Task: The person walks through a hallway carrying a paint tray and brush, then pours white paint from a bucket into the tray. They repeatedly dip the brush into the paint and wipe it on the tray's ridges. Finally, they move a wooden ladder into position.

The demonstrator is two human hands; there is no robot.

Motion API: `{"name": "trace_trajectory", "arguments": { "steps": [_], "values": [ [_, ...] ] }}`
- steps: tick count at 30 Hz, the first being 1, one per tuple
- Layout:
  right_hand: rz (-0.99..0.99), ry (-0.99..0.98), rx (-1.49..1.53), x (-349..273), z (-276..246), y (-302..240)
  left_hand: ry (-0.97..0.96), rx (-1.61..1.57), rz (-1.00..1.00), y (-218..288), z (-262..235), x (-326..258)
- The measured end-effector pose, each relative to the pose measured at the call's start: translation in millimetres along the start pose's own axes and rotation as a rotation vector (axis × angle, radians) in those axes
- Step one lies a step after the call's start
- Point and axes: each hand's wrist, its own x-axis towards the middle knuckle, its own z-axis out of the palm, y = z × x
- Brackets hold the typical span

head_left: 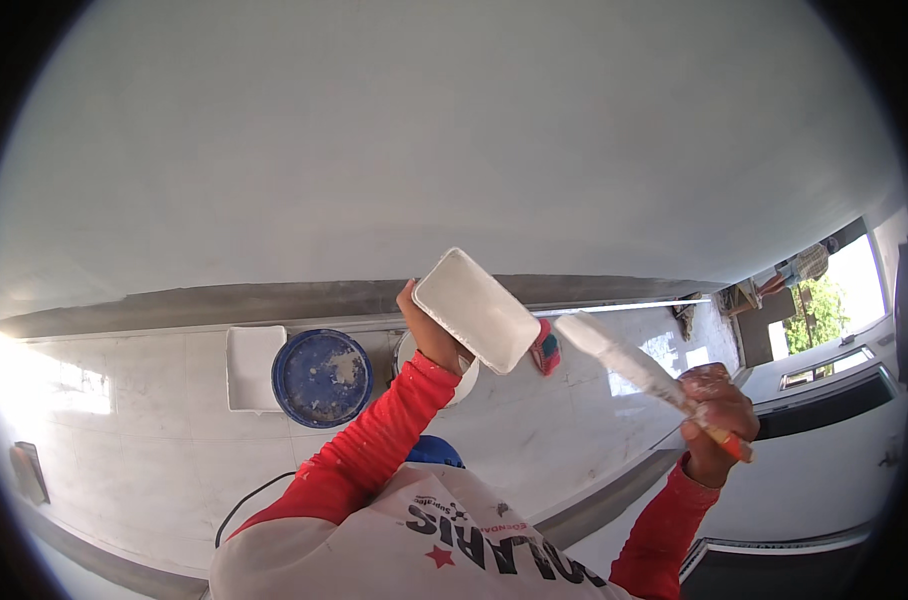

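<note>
My left hand (pixel 436 335) grips a white rectangular tub (pixel 477 312) from its left side, tilted with its open face up toward me. The tub's inside is white; how much it holds I cannot tell. To the right, my right hand (pixel 717 415) is closed around the handle of a long, white-smeared tool (pixel 629 365). Its broad rounded end points left toward the tub, apart from it, and an orange handle end sticks out below my fist. Whether it is a brush or a spatula I cannot make out. Pale smears cover the right hand's fingers.
A grey-white wall (pixel 454 130) rises ahead, with a darker strip along its base. On the tiled floor (pixel 154 450) are a blue round lid (pixel 322 378), a white tray (pixel 255 368), a white bucket (pixel 464 388) partly behind my left arm, and a red shoe (pixel 546 350). A person (pixel 806 265) is at far right.
</note>
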Motion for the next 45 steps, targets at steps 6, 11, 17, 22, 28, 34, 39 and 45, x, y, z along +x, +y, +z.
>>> {"name": "trace_trajectory", "arguments": {
  "steps": [6,11,17,22,28,34,39,45],
  "values": [
    [0.386,0.626,0.408,-55.2,4.1,68.8,-0.212,-0.081,-0.060,8.9,-25.2,11.1],
    [0.843,0.581,0.441,-66.7,44.8,117.2,0.022,0.062,0.074,42.4,-120.1,28.1],
    [1.468,0.248,0.508,-160.5,144.7,224.5,0.437,0.038,-0.104,63.2,-152.0,-30.5],
    [1.632,-0.124,0.438,-232.8,271.3,323.1,0.386,-0.056,-0.192,44.1,-180.1,-67.0],
    [1.183,-0.538,0.013,-327.5,416.1,432.6,0.250,0.051,-0.091,4.4,-271.7,-62.2],
    [0.837,-0.857,-0.263,-404.9,516.3,530.6,0.511,0.120,0.099,-40.2,-336.3,-47.0],
    [0.695,-0.807,-0.339,-455.7,556.2,606.2,0.527,0.038,0.065,-67.5,-372.3,-24.2],
    [0.713,-0.947,-0.436,-490.7,574.1,599.9,0.486,0.047,-0.063,-91.6,-386.2,-16.8]
  ]
}}
